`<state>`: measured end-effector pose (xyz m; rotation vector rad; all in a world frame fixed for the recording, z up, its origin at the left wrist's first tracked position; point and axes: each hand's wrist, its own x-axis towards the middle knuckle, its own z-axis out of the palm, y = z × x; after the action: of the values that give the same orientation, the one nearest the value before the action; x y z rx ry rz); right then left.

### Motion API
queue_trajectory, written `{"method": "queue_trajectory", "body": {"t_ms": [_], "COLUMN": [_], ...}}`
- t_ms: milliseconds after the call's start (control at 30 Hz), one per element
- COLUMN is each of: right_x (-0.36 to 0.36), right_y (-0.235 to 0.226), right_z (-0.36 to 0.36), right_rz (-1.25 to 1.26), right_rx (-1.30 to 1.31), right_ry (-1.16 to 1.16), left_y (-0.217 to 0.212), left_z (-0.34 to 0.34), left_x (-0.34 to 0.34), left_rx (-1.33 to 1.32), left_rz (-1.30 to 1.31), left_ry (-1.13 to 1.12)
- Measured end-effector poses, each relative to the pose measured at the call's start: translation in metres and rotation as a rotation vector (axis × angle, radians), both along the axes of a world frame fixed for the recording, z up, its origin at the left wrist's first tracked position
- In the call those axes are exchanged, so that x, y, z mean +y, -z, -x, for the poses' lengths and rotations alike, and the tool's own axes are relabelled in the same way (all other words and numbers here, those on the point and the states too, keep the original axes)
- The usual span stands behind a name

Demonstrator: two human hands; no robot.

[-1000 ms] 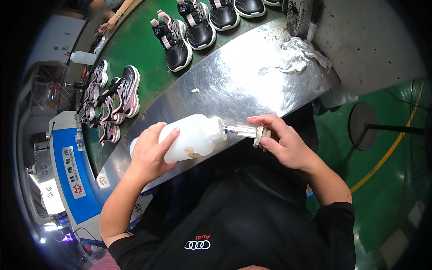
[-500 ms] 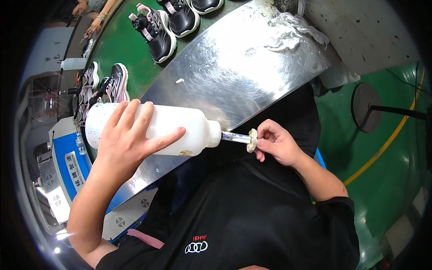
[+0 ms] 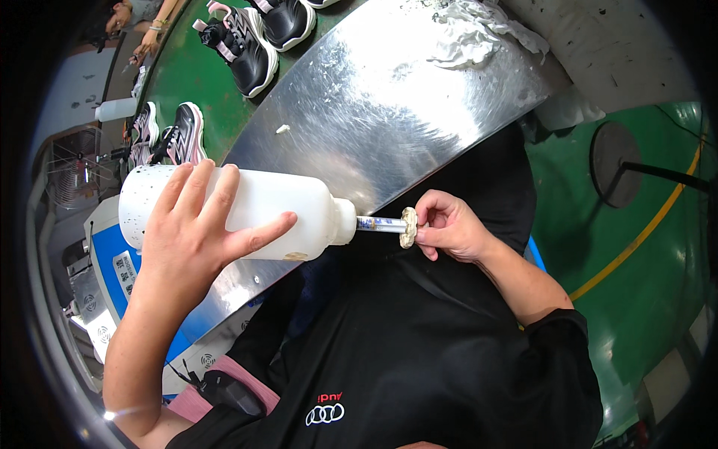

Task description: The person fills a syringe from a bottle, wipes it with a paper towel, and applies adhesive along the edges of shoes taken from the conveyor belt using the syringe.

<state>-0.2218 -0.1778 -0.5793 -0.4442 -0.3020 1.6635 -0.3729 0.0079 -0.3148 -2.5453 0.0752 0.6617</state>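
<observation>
A large white plastic bottle point(image 3: 288, 202) lies on its side, its neck pointing right. My left hand point(image 3: 183, 224) is closed around its body, fingers over the top. From the bottle's mouth sticks a clear syringe point(image 3: 378, 224) with blue markings; the part inside the neck is hidden. At the syringe's outer end is a lumpy, cream-coloured crust point(image 3: 409, 227). Thumb and fingers of my right hand point(image 3: 452, 230) pinch there, just right of the crust. Both hands are above the near edge of a shiny metal plate point(image 3: 336, 112).
Black-and-pink sneakers point(image 3: 250, 56) stand on the green surface beyond the plate. Crumpled white cloth point(image 3: 460, 37) lies at its far right, and a small white scrap point(image 3: 283, 129) nearer. At left are a fan point(image 3: 78, 165) and a blue-and-white machine point(image 3: 112, 262). Another person's hand point(image 3: 147, 45) shows top left.
The whole view has shifted a little, so bottle, hands and sneakers all appear slightly further left. Both hands keep the same hold, with the syringe still in the bottle's mouth.
</observation>
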Motion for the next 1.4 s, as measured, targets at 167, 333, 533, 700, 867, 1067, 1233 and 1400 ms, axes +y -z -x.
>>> {"method": "queue_trajectory", "body": {"t_ms": [167,333,533,700,867,1067,1233,1400], "right_x": [0.002,0.001,-0.001,-0.007,-0.007,-0.006,-0.008,-0.007], "right_y": [-0.004,-0.003,0.002,0.003,-0.002,-0.005,-0.006,0.000], "right_z": [-0.001,0.005,0.008,0.010,0.010,0.012,0.010,0.013], "right_rz": [0.033,0.058,0.112,0.177,0.167,0.027,0.076,0.079], "right_rx": [-0.010,-0.005,-0.114,-0.114,-0.161,-0.260,-0.132,-0.118], "right_ry": [-0.031,-0.017,-0.012,0.031,-0.087,-0.048,0.000,-0.012], "left_y": [-0.002,-0.002,-0.003,0.000,-0.001,0.001,0.002,0.000], "left_z": [-0.002,-0.002,-0.004,-0.006,-0.007,-0.003,0.000,-0.005], "left_x": [-0.001,-0.002,-0.004,-0.004,-0.011,-0.009,-0.007,-0.010], "left_rx": [0.022,0.029,0.030,-0.001,-0.047,-0.060,-0.061,-0.040], "left_rz": [-0.007,-0.023,-0.050,-0.089,-0.112,-0.149,-0.141,-0.146], "left_ry": [0.003,0.015,0.031,0.097,0.083,0.076,0.062,0.056]}}
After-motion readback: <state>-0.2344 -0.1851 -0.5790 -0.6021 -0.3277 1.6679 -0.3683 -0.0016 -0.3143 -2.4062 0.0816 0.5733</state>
